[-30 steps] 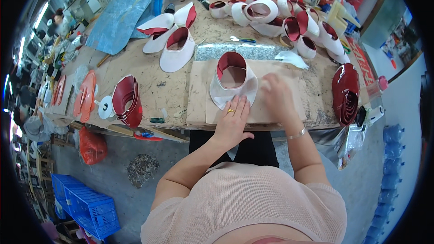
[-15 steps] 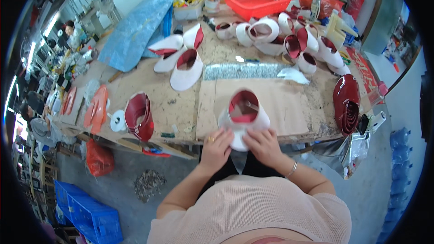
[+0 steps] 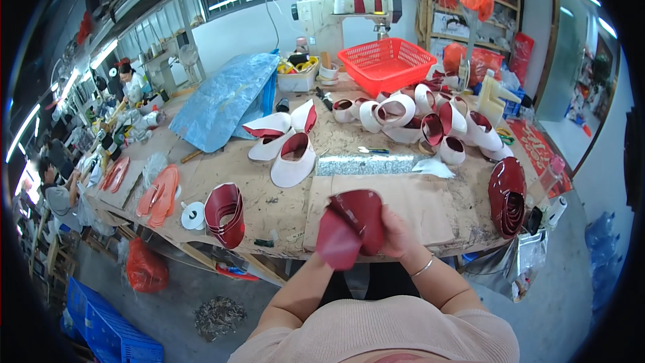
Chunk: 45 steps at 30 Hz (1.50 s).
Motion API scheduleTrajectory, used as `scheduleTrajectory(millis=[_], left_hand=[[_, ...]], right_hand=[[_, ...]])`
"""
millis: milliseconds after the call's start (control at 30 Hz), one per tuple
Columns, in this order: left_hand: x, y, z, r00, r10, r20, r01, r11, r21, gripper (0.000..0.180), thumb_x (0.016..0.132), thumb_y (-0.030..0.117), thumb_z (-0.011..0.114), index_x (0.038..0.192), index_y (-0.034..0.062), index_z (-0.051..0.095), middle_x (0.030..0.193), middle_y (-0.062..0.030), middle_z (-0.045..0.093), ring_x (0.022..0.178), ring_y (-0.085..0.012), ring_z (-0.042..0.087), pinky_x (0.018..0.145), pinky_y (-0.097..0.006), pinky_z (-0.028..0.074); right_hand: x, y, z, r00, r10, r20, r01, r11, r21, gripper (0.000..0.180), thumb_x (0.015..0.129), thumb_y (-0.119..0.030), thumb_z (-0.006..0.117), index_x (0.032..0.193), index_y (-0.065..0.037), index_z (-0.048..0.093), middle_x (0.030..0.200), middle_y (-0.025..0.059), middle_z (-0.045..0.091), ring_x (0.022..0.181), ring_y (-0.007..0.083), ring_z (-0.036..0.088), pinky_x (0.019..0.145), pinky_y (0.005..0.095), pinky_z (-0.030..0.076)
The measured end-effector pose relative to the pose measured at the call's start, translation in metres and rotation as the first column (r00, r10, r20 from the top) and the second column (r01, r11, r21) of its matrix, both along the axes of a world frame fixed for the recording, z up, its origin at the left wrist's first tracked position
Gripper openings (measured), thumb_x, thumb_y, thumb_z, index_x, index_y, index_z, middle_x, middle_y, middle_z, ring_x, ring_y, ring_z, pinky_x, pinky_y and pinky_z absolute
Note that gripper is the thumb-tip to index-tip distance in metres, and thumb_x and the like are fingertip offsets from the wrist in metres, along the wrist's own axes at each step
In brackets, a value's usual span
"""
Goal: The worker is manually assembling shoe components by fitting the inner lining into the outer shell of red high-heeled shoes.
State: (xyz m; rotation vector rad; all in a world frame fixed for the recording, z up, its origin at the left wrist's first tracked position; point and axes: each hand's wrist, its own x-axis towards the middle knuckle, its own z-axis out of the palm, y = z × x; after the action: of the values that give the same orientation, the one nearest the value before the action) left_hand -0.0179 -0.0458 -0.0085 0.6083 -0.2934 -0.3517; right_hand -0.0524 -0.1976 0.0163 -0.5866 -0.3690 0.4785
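Note:
A dark red shoe upper (image 3: 363, 212) with a pinkish-red flap is up in front of me, over the near edge of the workbench. My right hand (image 3: 398, 234) grips its right edge, thumb on the near side. Behind or inside the upper, my left hand is hidden; only the left wrist (image 3: 316, 269) shows below it. Under the upper lies a flat brown board (image 3: 423, 208). To its left stand nested red uppers (image 3: 225, 215), and at the bench's right end more dark red uppers (image 3: 505, 195) are stacked.
White uppers with red lining (image 3: 293, 161) lie at the middle left; several more white uppers (image 3: 393, 111) are heaped at the back right. Behind them sits a red plastic basket (image 3: 386, 64). Blue sheeting (image 3: 222, 104) and orange sole-shaped pieces (image 3: 159, 195) occupy the left. People work farther left.
The upper at my hands showed white outside with red inside; now it shows red outside. It is raised off the bench edge. The view has tilted up, showing a sewing machine at the back.

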Motion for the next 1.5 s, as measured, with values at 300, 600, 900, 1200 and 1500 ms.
scheduleTrajectory(millis=[300,600,900,1200,1500], left_hand=[[0.006,-0.006,-0.016,0.996,-0.083,-0.042,0.084,0.996,0.020,0.041,0.093,0.020,0.057,0.128,0.0034,0.046,0.121,-0.0136,0.057,0.105,-0.0222,0.060,0.083,-0.033,0.055],[-0.025,0.026,0.019,0.944,0.058,0.325,-0.002,0.985,-0.170,0.035,0.099,0.014,0.045,0.131,0.0006,0.045,0.131,-0.0126,0.051,0.124,-0.0244,0.049,0.106,-0.042,0.037],[-0.014,0.008,0.058,0.916,0.346,0.204,-0.381,0.910,0.165,0.026,0.100,0.015,0.044,0.118,-0.0006,0.054,0.114,-0.0085,0.059,0.100,-0.0154,0.058,0.088,-0.030,0.048],[0.011,0.006,0.039,0.869,0.378,0.320,-0.492,0.730,0.475,0.028,0.098,0.023,0.049,0.112,-0.0010,0.056,0.112,-0.0108,0.060,0.100,-0.0194,0.058,0.090,-0.034,0.046],[0.004,0.033,0.098,0.994,0.054,0.091,-0.044,0.993,-0.111,0.032,0.100,0.024,0.044,0.122,0.0023,0.049,0.118,-0.0108,0.059,0.110,-0.0224,0.058,0.094,-0.042,0.046]], right_hand=[[0.034,-0.009,0.011,0.959,-0.256,-0.119,0.251,0.966,-0.052,0.047,0.099,-0.039,0.043,0.127,-0.001,0.049,0.124,0.0147,0.057,0.112,0.0244,0.057,0.098,0.0395,0.046],[0.072,0.005,-0.020,0.786,-0.618,0.034,0.585,0.724,-0.365,0.024,0.097,-0.030,0.052,0.098,-0.007,0.058,0.079,-0.0013,0.057,0.066,0.0059,0.052,0.057,0.0199,0.043],[0.033,0.028,0.065,-0.082,-0.125,0.989,0.984,0.146,0.100,0.030,0.070,-0.007,0.076,0.097,-0.004,0.063,0.096,0.0108,0.062,0.087,0.0279,0.060,0.075,0.0356,0.050],[0.106,-0.010,0.057,0.020,-0.023,1.000,0.987,-0.161,-0.023,0.009,0.074,-0.008,0.062,0.082,-0.006,0.060,0.077,0.0129,0.062,0.072,0.0319,0.061,0.065,0.0403,0.051],[0.045,-0.002,0.035,0.793,-0.419,0.443,0.586,0.723,-0.365,0.016,0.091,-0.014,0.060,0.099,-0.001,0.062,0.091,0.0030,0.065,0.083,0.0118,0.061,0.074,0.0285,0.049]])
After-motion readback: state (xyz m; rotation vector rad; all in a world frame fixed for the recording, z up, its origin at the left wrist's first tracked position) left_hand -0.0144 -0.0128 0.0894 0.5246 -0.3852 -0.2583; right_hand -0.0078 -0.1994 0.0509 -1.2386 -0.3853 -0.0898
